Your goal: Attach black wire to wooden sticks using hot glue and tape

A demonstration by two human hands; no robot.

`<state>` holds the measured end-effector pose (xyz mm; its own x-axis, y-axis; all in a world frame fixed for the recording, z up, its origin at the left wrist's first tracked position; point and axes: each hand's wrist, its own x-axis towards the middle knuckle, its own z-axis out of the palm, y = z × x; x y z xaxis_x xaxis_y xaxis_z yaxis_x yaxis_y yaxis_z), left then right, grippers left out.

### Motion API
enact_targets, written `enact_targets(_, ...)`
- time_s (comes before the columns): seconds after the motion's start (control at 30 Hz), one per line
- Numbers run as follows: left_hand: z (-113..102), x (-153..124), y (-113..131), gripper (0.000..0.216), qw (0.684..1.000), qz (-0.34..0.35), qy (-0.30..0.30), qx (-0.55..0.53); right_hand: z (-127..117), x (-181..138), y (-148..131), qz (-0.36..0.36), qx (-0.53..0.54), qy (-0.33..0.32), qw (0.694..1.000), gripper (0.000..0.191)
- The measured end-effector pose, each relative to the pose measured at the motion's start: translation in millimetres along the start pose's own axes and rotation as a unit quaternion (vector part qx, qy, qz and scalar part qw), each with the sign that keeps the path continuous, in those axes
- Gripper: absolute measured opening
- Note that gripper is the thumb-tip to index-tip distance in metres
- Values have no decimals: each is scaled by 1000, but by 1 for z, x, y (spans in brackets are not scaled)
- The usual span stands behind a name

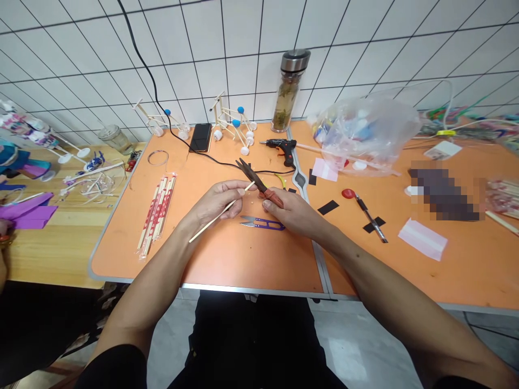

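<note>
Starting at the far left, you have a lidded glass cup point(115, 139) on the neighbouring wooden table; what it holds cannot be made out. On the orange tabletop point(227, 259), a bundle of wrapped chopsticks point(157, 213) lies near the left edge.

Your left hand point(217, 202) is closed around a thin wooden stick point(219, 214), which slants up towards the right, just above the tabletop's middle. Its upper tip meets the dark blades of the red-handled cutters point(257, 183), and those blades stand apart. Purple snips point(263, 222) lie on the tabletop between your hands. Your right hand point(294, 213) is clamped on the cutters' handles.

Behind, against the tiled wall, a steel-capped glass bottle point(288, 92) stands upright, filled with brownish-green leafy matter. A black glue gun point(284, 147) lies just in front of it. Further right, a clear plastic bag point(365, 132) holds small white, blue and red pieces.
</note>
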<state>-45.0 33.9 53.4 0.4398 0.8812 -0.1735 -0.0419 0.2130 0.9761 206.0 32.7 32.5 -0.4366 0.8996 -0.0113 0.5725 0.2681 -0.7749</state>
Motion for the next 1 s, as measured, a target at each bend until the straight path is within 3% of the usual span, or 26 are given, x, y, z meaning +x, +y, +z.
enact_targets(0.53,1,1,-1,47,1000,0,-3,-4,2,-1,-1,9,16,-6,1000,36)
enact_targets(1.0,2,0,0,43,1000,-1,1,-15,8,-2,-4,12,1,48,999,31)
